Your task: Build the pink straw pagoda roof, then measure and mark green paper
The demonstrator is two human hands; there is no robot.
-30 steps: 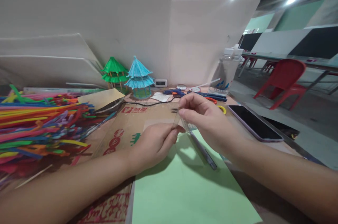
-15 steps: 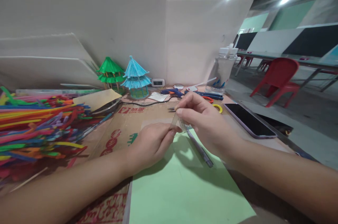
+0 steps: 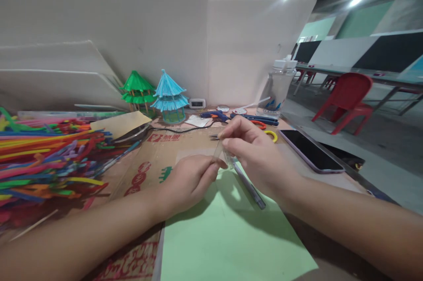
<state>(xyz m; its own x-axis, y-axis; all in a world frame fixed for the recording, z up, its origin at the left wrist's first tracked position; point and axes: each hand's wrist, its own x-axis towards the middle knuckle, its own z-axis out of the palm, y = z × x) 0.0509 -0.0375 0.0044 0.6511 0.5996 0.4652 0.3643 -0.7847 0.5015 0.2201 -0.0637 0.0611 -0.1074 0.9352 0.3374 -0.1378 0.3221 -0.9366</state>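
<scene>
Between my two hands, above the far end of a light green paper sheet [image 3: 231, 241], is a clear plastic strip [image 3: 218, 152], possibly a ruler. My left hand [image 3: 190, 179] is closed, its thumb and fingers pinching the strip's lower end. From above, my right hand [image 3: 259, 153] pinches the upper end between thumb and forefinger. A grey pen [image 3: 251, 188] lies slantwise on the paper, just below my right hand. Metal scissor-like tips [image 3: 214, 137] poke out behind my right fingertips. My fingers hide part of the strip.
Colourful pipe cleaners [image 3: 49, 157] pile up at left. Behind stand a green pagoda model [image 3: 136, 89] and a blue one [image 3: 169, 95]. A glue gun [image 3: 214, 115], pliers [image 3: 261, 119] and a bottle [image 3: 277, 87] line the back. A phone [image 3: 309, 151] lies at right.
Both hands stay almost in place, still gripping the clear strip. The strip's tilt shifts slightly between the fingers. The whole view slides a few pixels.
</scene>
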